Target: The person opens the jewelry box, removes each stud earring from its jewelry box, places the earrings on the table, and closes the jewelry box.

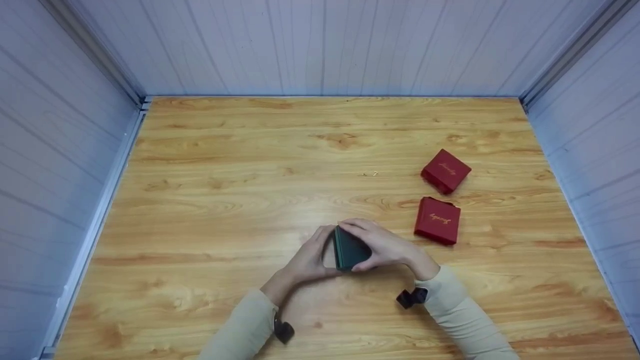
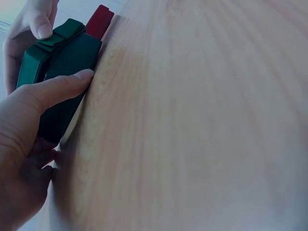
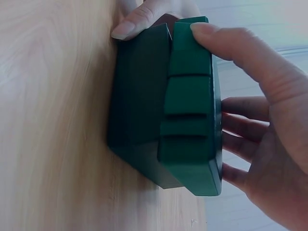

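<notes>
A dark green jewelry box with a ribbon bow on its side is between my two hands, close over the table. My left hand grips its lower part from the left, thumb along one side. From the right, my right hand holds the lid, its thumb pressing near the bow and its other fingers on the far side. In the right wrist view a narrow gap shows between lid and lower part at one end. The box's inside is hidden.
Two red boxes with gold lettering, a far one and a near one, lie on the wooden table to the right. A tiny gold piece lies beyond my hands. Pale panel walls enclose the table's back and sides.
</notes>
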